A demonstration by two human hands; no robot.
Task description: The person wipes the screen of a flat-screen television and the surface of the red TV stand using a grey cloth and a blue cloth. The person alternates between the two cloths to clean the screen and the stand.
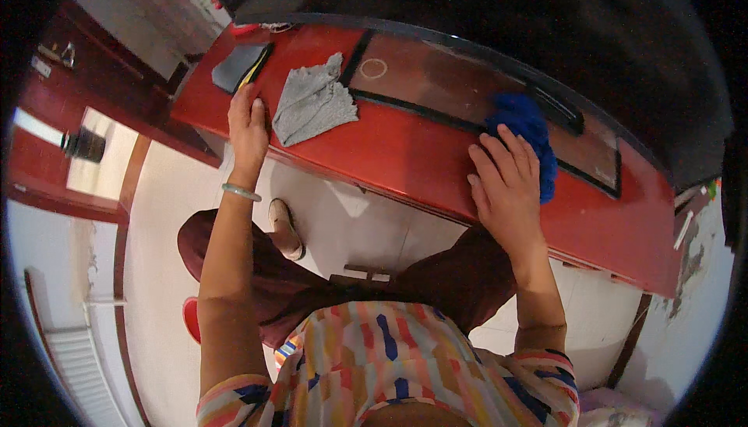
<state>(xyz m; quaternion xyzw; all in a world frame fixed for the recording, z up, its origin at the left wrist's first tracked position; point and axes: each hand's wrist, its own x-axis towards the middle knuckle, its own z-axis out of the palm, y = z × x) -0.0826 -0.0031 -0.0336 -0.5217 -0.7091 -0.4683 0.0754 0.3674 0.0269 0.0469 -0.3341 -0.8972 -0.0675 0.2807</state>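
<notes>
My right hand (507,184) lies over a bunched blue cloth (520,112), with the fingertips on its near side. The cloth rests on the red tabletop (409,145), overlapping a black-bordered brown panel (432,76). My left hand (248,123), a pale green bangle at its wrist, is at the table's front edge and holds nothing. Its fingertips reach the near end of a flat grey item (238,66) with a black and yellow edge; whether they touch it is unclear. Just right of that hand lies a crumpled grey cloth (315,102).
A large black screen (497,12) overhangs the back of the table, above a slim black bar (555,108). The dark red door (41,152) is at the left. Below the table are a small brown object (365,273) and my shoe (283,216) on the tiled floor.
</notes>
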